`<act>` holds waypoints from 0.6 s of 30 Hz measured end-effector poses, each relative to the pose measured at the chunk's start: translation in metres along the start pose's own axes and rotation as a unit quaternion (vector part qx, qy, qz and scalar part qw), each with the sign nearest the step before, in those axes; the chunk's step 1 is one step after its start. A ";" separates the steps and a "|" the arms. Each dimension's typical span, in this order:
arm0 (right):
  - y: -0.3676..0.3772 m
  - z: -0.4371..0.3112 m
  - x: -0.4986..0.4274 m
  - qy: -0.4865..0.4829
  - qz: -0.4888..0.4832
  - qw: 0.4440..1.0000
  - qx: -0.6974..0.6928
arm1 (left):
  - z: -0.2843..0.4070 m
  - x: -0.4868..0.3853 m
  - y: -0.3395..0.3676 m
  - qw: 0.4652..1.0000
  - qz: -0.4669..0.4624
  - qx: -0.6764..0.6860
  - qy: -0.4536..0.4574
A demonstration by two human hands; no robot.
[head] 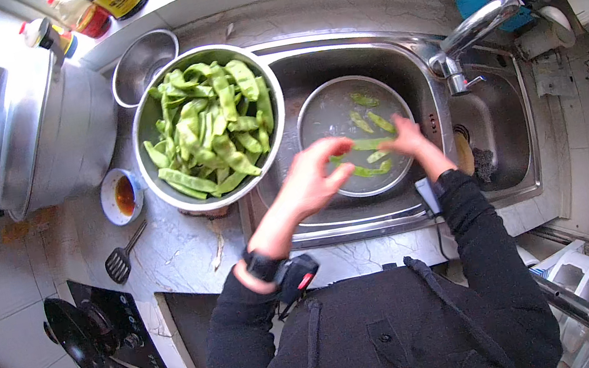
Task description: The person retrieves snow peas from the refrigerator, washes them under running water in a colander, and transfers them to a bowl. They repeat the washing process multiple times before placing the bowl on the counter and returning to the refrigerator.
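Observation:
A round metal basin of water sits in the larger sink bowl, with several flat green bean pods in it. Over the basin's left side, my left hand has thumb and fingers apart and nothing between them. My right hand reaches over the right rim, its fingertips by a long pod. Blur hides whether they grip it. Left of the sink stands a large metal bowl heaped with flat green beans.
A chrome faucet rises between the larger bowl and a smaller sink bowl. Leftward are an empty steel bowl, a small bowl of brown sauce, a slotted turner, a large pot and a wok on a hob.

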State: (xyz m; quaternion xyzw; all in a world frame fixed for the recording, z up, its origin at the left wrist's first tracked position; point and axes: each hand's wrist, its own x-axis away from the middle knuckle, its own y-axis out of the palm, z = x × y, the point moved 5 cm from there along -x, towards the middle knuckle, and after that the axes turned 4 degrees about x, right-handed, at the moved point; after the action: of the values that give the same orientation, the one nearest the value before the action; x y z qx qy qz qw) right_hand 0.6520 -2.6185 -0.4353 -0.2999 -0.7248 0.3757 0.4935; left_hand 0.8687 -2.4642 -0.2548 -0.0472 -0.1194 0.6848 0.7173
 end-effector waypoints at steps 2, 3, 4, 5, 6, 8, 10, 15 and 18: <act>0.042 -0.011 0.018 -0.085 -0.081 0.992 0.056 | -0.044 -0.024 0.041 0.987 -0.062 -0.126 -0.079; 0.055 -0.018 0.027 -0.093 -0.102 0.985 0.107 | -0.069 -0.034 0.055 0.967 -0.071 -0.199 -0.142; 0.061 -0.027 0.034 -0.111 -0.141 0.981 0.068 | -0.085 -0.041 0.067 0.950 -0.062 -0.273 -0.138; 0.060 -0.036 0.040 -0.128 -0.136 0.981 0.048 | -0.097 -0.050 0.077 0.935 -0.063 -0.336 -0.094; 0.057 -0.046 0.044 -0.165 -0.160 0.972 0.046 | -0.109 -0.058 0.086 0.910 -0.082 -0.400 -0.073; 0.042 -0.054 0.044 -0.189 -0.176 0.964 0.063 | -0.134 -0.070 0.101 0.863 -0.130 -0.485 -0.052; 0.023 -0.051 0.033 -0.186 -0.177 0.962 0.089 | -0.162 -0.074 0.108 0.861 -0.180 -0.460 -0.119; -0.008 -0.044 -0.018 -0.266 -0.009 0.958 0.103 | -0.209 -0.073 0.105 0.873 -0.208 -0.357 -0.259; 0.011 -0.047 -0.047 -0.226 -0.022 0.974 -0.024 | -0.220 -0.072 0.084 0.889 -0.081 -0.315 -0.323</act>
State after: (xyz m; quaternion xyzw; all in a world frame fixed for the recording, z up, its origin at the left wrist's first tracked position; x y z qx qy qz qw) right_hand 0.7130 -2.6393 -0.4565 -0.2028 -0.8327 0.4057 0.3176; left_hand 0.8371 -2.5098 -0.4945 -0.0368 -0.5574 0.5282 0.6396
